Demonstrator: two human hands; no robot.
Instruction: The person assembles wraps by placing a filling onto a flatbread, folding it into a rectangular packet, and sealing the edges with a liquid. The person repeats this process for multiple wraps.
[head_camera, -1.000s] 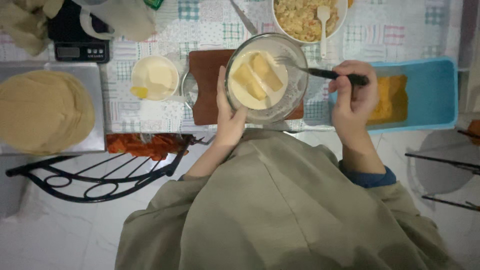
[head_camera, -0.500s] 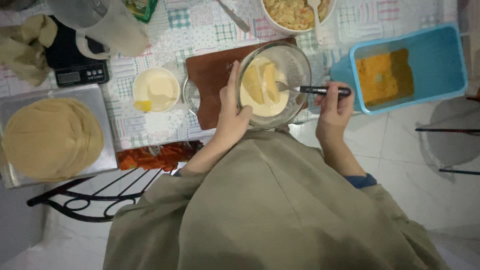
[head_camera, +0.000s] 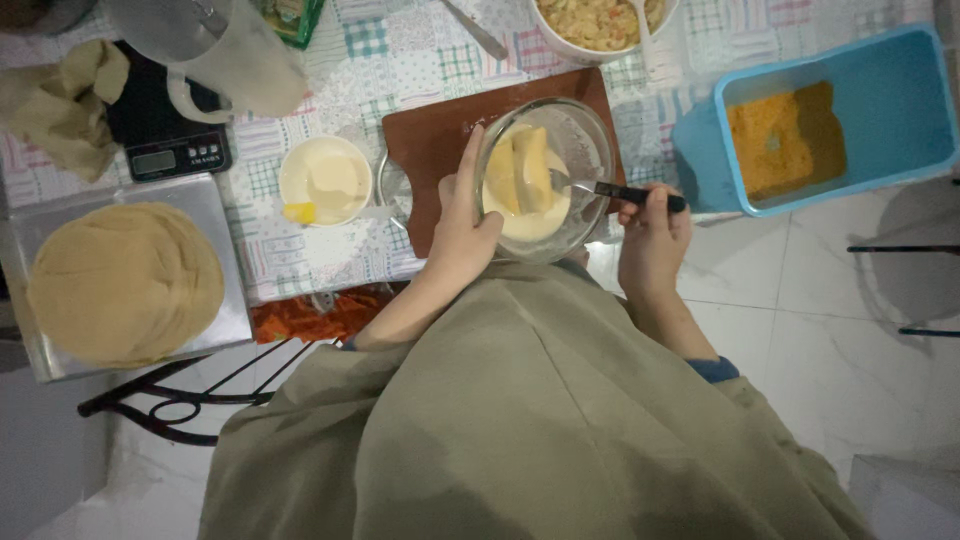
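Fingers (head_camera: 478, 160) of the left hand (head_camera: 462, 225) curl over the near rim of the glass bowl (head_camera: 545, 178), clamped on its wall to steady it. The right hand (head_camera: 652, 240) has its fingers closed round the black handle of a fork (head_camera: 610, 190), whose tines reach into the bowl.

The bowl sits on a brown board (head_camera: 435, 140) on the tabletop (head_camera: 330, 250), near its front edge. In it lie two pale rolls (head_camera: 525, 170), side by side in creamy batter; the fork's tines touch the right one. Judging from this, the dipping is under way: both rolls look wet with batter but neither is lifted out. The blue tub (head_camera: 900, 100) to the right holds orange crumbs (head_camera: 785, 135) with no roll in it, so coating appears not yet begun.

To the left a small white bowl (head_camera: 325, 180) holds more pale batter. Further left a steel tray (head_camera: 215, 215) carries a stack of round wrappers (head_camera: 125, 280), apparently waiting to be filled. At the far edge a white bowl of filling (head_camera: 600, 20) has a spoon in it. A black scale (head_camera: 165, 135) and a jug (head_camera: 225, 50) stand at far left, with a crumpled cloth (head_camera: 55, 100) beside them.

Between bowl and tub the tabletop is bare apart from the fork's handle; nothing seems to block that way.
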